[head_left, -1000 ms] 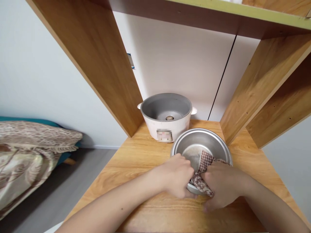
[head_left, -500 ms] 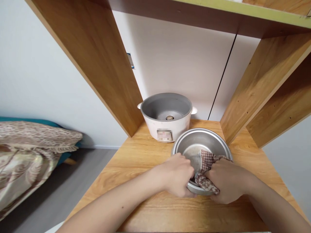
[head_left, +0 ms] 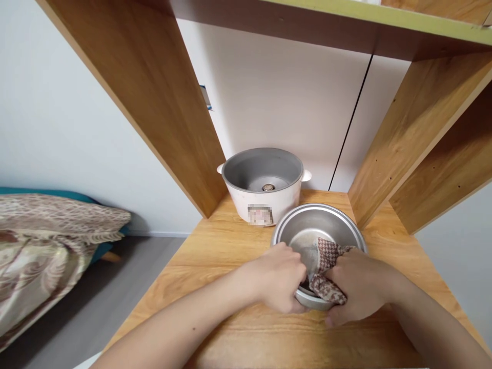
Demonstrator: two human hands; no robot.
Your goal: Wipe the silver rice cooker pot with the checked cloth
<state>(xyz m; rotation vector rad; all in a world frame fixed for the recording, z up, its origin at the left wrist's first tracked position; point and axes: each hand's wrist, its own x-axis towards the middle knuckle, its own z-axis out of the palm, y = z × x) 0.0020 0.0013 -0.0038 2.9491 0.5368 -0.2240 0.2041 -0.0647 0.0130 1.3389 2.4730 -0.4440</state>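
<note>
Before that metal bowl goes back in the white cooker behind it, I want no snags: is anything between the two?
Nothing visible stands between them. The metal bowl sits right in front of the white cooker, whose well is open, with no lid. The left hand grips the bowl's near rim; the right hand presses a checked cloth inside.

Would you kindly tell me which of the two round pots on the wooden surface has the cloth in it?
The bare metal inner pot, nearer the person, holds the checked cloth; the white cooker body behind it holds none.
</note>
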